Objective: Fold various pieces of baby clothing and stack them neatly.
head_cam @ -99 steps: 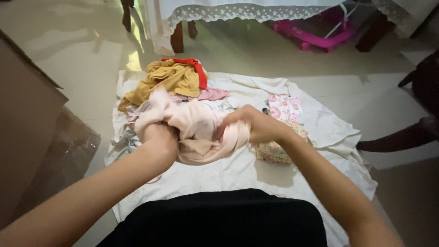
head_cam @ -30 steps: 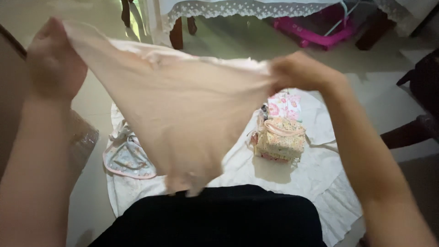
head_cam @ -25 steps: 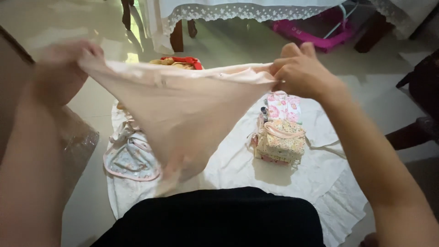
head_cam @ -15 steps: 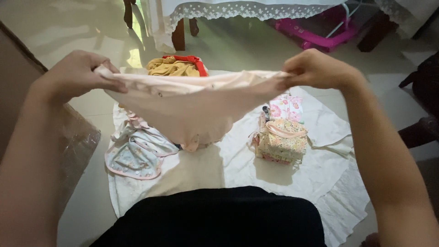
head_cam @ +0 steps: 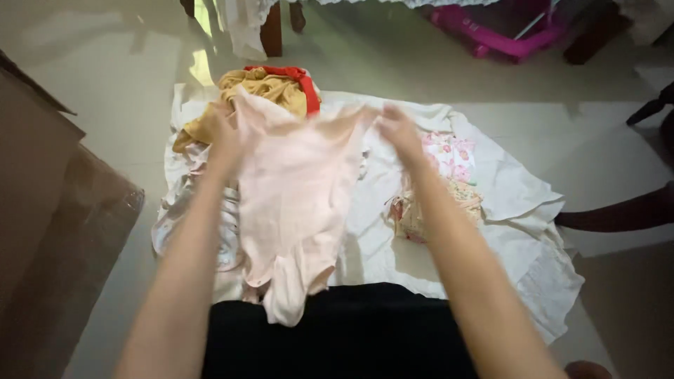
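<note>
Both hands, left hand (head_cam: 223, 133) and right hand (head_cam: 397, 130), clamped on pale pink bodysuit (head_cam: 291, 203) over white sheet (head_cam: 505, 210), folded floral stack (head_cam: 439, 200) beside, mustard pile (head_cam: 263, 98) beyond.

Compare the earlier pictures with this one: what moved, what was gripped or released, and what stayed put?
Both hands, left hand and right hand, lowered the pale pink cotton bodysuit from mid-air flat onto the white sheet, still pinching its shoulders. The mustard-and-red clothes pile and floral folded stack stayed put.

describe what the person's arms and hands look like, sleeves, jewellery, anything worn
Both forearms are bare to the frame's edge, with no sleeves in view. The left hand and right hand wear no gloves; motion blur hides whether there are rings. No watch or bracelet shows.
</note>
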